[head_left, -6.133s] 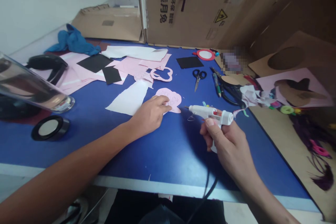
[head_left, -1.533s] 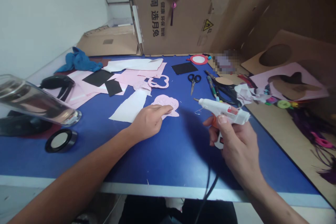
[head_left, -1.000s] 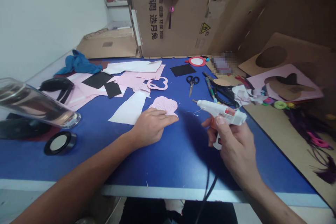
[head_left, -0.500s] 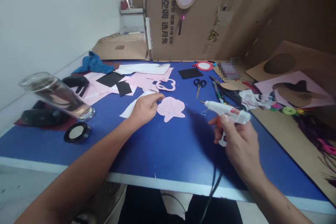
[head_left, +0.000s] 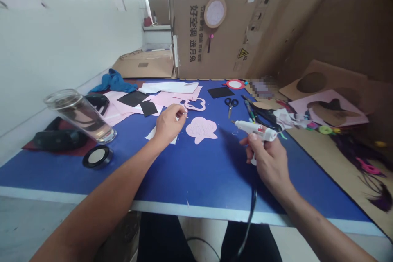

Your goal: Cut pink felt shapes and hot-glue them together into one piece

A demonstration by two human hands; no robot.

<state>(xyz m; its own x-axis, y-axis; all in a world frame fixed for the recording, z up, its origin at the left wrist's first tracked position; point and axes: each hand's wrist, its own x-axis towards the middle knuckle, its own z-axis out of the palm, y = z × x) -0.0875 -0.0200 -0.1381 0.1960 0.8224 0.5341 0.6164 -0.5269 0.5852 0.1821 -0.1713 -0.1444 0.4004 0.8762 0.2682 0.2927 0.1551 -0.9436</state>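
My right hand is wrapped around the handle of a white hot glue gun, its nozzle pointing left above the table. My left hand is closed in a pinch just left of a pink cloud-shaped paper cutout; a tiny pale bit shows at the fingertips, too small to name. The cutout lies flat on the blue table and its surface looks bumpy or marked. A white paper piece lies partly under my left hand. Behind the cutout is a pink paper outline.
Black-handled scissors lie beyond the glue gun. A glass of liquid and a round black lid stand at left. Paper sheets spread behind. Pens, crumpled paper and cardboard cutouts line the right side. The gun's cord hangs over the front edge.
My left hand has lifted off the cutout's edge and drawn slightly left, fingers pinched. The glue gun stays in my right hand. The camera view has tilted up a little.
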